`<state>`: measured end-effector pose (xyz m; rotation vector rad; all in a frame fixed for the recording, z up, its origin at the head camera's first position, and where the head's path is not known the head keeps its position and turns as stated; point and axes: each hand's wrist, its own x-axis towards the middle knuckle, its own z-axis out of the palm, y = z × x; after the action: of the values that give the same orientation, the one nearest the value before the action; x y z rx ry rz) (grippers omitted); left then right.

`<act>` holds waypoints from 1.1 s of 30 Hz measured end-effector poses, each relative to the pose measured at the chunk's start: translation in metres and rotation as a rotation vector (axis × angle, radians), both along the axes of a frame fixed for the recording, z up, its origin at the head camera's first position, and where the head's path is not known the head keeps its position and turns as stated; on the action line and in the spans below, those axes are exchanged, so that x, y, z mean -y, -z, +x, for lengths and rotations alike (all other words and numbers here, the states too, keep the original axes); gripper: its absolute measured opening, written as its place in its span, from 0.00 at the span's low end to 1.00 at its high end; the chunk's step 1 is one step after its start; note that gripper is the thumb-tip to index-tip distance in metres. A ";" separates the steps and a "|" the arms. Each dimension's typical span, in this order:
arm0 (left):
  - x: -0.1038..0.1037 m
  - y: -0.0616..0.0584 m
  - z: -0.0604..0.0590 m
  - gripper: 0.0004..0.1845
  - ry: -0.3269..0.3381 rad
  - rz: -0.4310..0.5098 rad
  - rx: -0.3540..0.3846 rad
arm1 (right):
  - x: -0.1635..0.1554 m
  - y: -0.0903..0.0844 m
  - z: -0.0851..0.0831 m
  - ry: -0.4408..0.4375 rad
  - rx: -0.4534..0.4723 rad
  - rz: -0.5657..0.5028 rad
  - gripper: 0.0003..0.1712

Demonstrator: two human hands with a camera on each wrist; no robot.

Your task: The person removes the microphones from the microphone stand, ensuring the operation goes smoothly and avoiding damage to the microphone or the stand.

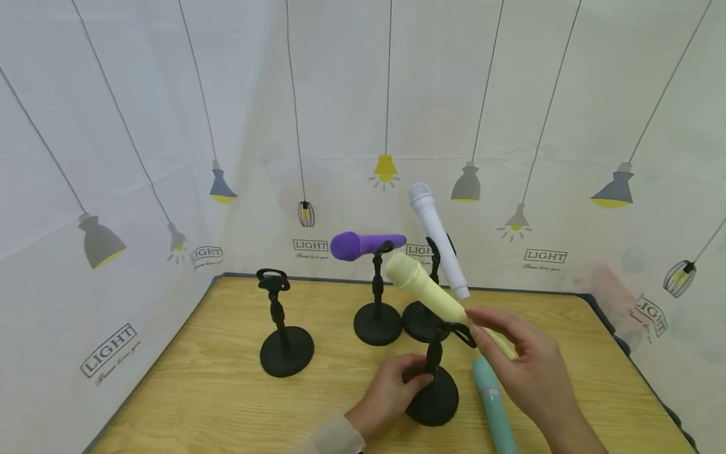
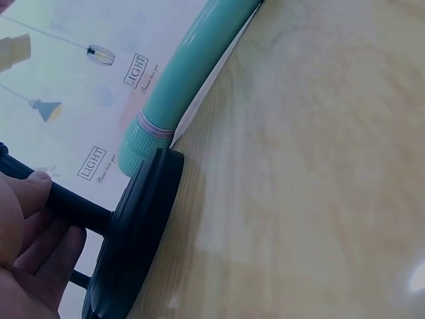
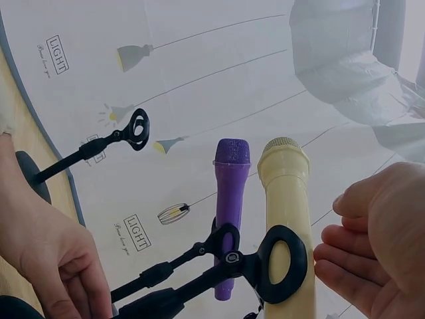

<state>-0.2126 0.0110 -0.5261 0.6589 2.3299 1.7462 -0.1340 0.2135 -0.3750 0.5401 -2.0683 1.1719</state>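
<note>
A pale yellow microphone (image 1: 428, 291) lies slanted in the clip (image 1: 455, 331) of the nearest black stand (image 1: 433, 398). My right hand (image 1: 478, 325) holds its tail end between thumb and fingers, just behind the clip. My left hand (image 1: 416, 379) grips that stand's stem above the round base. In the right wrist view the yellow microphone (image 3: 285, 199) passes through the clip ring (image 3: 282, 263), with my right hand's fingers (image 3: 348, 266) beside it. A teal microphone (image 1: 495, 403) lies on the table against the stand's base (image 2: 136, 226).
A purple microphone (image 1: 365, 244) and a white microphone (image 1: 439, 243) sit on two stands further back. An empty black stand (image 1: 283, 331) is at the left. The wooden table (image 1: 198, 391) is walled in by a lamp-printed white cloth (image 1: 113, 189).
</note>
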 end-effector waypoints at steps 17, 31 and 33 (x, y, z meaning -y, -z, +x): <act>0.023 -0.001 0.023 0.11 0.025 0.028 -0.041 | 0.021 -0.014 -0.013 -0.102 -0.024 0.113 0.24; 0.041 -0.004 0.039 0.10 -0.014 0.027 0.015 | 0.040 -0.022 -0.019 -0.182 -0.081 0.223 0.27; 0.041 -0.004 0.041 0.11 -0.021 0.038 0.035 | 0.042 -0.022 -0.019 -0.191 -0.065 0.240 0.27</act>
<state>-0.1713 -0.0302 -0.5216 0.6069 2.2948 1.8006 -0.1527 0.1717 -0.3531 0.8955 -2.1509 1.0007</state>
